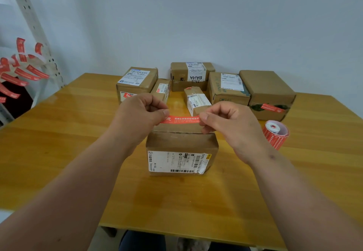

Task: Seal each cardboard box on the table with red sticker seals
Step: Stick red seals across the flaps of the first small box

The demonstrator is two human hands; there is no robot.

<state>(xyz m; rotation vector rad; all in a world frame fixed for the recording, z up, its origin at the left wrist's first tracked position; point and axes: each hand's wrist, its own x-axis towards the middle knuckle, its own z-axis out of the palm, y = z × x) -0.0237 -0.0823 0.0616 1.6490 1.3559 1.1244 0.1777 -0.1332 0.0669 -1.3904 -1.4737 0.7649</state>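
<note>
— Where's the sticker?
— The red sticker seal (181, 119) is stretched between both hands, the left hand (137, 113) pinching one end, the right hand (231, 123) pinching the other, just over the top far edge of the near cardboard box (181, 152).
— What's around?
— Six more boxes (227, 87) stand behind it on the tabletop (68, 133). The sticker roll (276, 133) lies right of the hands. Nothing blocks the box.

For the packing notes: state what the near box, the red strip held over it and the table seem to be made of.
Near box: brown cardboard, matte, creased edges, with a printed paper label. Red sticker seal: thin, flexible, probably adhesive paper or film; which one is unclear. Table: wood or wood-look laminate, glossy, grain lines and reflections showing.
</note>
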